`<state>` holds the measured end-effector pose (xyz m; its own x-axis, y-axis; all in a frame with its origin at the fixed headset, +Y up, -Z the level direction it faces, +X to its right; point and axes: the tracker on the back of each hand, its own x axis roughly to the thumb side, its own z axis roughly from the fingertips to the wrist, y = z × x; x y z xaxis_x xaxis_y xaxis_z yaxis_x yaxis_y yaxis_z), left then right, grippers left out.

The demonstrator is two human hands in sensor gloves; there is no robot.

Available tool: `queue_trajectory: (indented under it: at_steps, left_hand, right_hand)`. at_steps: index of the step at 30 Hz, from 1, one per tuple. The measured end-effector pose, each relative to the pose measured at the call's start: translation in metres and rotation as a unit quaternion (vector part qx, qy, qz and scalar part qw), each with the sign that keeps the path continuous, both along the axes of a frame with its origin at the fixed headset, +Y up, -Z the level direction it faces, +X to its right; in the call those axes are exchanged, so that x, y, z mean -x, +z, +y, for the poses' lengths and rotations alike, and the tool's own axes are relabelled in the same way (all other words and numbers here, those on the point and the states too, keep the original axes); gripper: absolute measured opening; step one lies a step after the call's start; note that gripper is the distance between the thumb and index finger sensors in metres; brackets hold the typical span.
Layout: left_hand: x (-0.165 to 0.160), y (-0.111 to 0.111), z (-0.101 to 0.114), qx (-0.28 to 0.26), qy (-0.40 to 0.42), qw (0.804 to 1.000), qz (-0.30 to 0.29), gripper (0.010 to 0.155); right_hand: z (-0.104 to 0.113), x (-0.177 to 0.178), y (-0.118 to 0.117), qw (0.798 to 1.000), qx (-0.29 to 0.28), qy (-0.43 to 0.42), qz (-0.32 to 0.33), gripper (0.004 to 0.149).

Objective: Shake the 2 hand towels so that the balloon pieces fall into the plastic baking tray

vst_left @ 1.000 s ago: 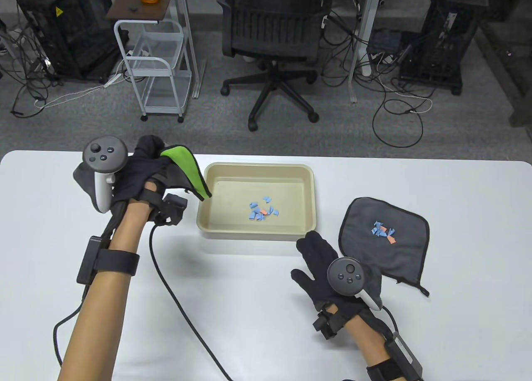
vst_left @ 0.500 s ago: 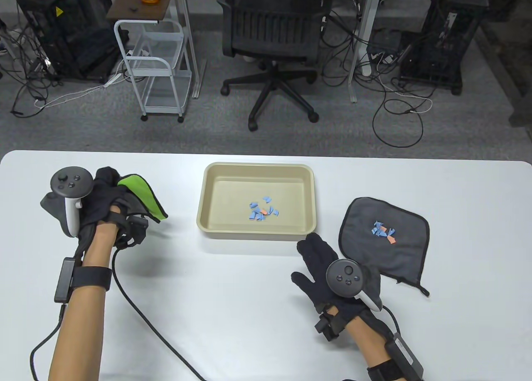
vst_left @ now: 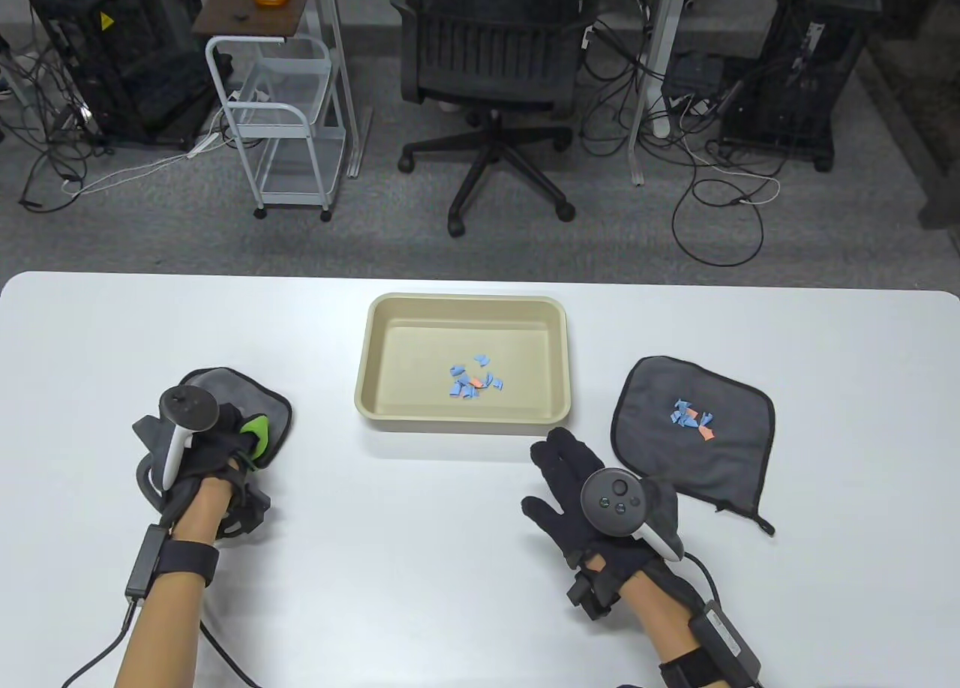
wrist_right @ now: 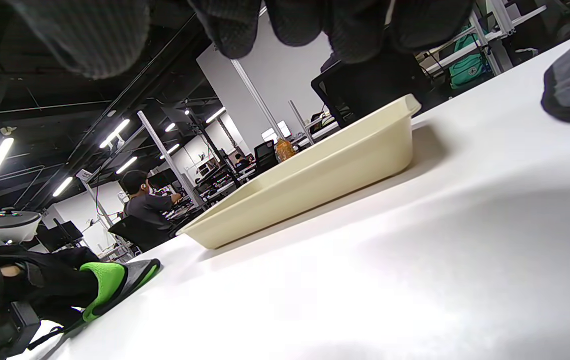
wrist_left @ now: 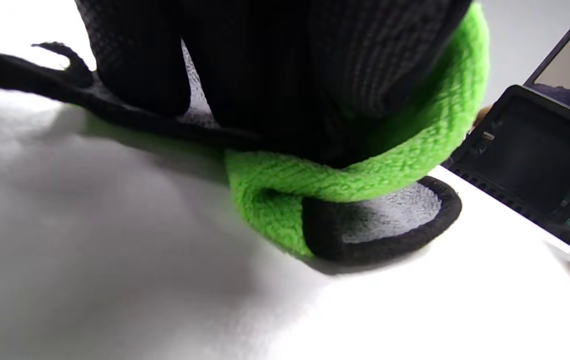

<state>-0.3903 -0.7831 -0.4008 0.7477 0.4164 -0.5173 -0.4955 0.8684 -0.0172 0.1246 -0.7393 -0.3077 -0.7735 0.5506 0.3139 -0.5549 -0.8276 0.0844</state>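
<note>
1. The plastic baking tray point(vst_left: 559, 358) sits mid-table between the two hands. It looks rigid and light, and a small cluster of blue and orange balloon pieces point(vst_left: 474, 383) already lies on its floor. It needs no handling – it only has to stay put under whatever is tipped over it.

2. The second hand towel point(vst_left: 694, 459), dark grey with a bound edge, lies flat to the right of the tray. It is soft and limp, so I judge it will sag unless taken by two edges or corners and cupped, carrying its load level until it is over the tray.

3. The first hand towel point(vst_left: 259, 407), grey with a green underside, is down on the table at the left, well apart from the tray and partly folded over.

4. The left hand point(vst_left: 202, 455) rests on that towel, its fingers curled round the green fold.

5. The right hand point(vst_left: 581, 478) lies relaxed with fingers extended, holding nothing, just beside the grey towel's near-left corner and close to the tray's near-right corner.

6. The loose scraps point(vst_left: 694, 419) on the grey towel are tiny and featherlight – a quick jerk could scatter them onto the table.
</note>
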Motion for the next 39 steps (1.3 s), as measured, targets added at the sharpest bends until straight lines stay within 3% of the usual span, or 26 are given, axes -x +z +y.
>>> queue_trajectory:
  at_steps: [7, 10, 14, 19, 22, 26, 30, 34, 39]
  left_hand:
    - [0.005, 0.005, 0.006, 0.020, 0.095, 0.995, -0.031, 0.055]
    - [0.007, 0.016, 0.022, -0.002, 0.114, 0.993, -0.010, 0.065]
    - [-0.002, 0.032, 0.049, -0.041, 0.105, 0.993, -0.028, 0.069]
    - [-0.053, 0.052, 0.086, -0.129, 0.119, 0.977, -0.122, 0.074]
    - [-0.097, 0.064, 0.093, -0.138, 0.107, 0.965, -0.196, 0.080]
    - [-0.170, 0.083, 0.072, -0.095, 0.106, 0.940, -0.310, 0.083]
    - [-0.204, 0.092, 0.039, -0.056, 0.106, 0.927, -0.355, 0.083]
    - [-0.212, 0.092, 0.012, -0.025, 0.102, 0.924, -0.367, 0.081]
    - [-0.210, 0.090, 0.014, -0.036, 0.108, 0.925, -0.363, 0.080]
  right_hand:
    - [0.000, 0.002, 0.000, 1.000, 0.003, 0.005, 0.002, 0.075]
    - [0.003, 0.003, 0.001, 1.000, -0.001, 0.001, 0.004, 0.075]
    - [0.006, 0.004, 0.003, 1.000, -0.010, -0.002, 0.006, 0.075]
    - [0.008, 0.007, 0.003, 1.000, -0.015, -0.002, 0.009, 0.075]
    - [0.008, 0.009, 0.004, 1.000, -0.016, -0.001, 0.011, 0.075]
    - [0.006, 0.012, 0.004, 1.000, -0.013, 0.003, 0.013, 0.075]
    - [0.001, 0.015, 0.005, 1.000, -0.007, 0.011, 0.016, 0.075]
    - [-0.007, 0.021, 0.004, 0.999, 0.013, 0.021, 0.024, 0.076]
    - [-0.009, 0.026, 0.005, 0.999, 0.011, 0.028, 0.031, 0.076]
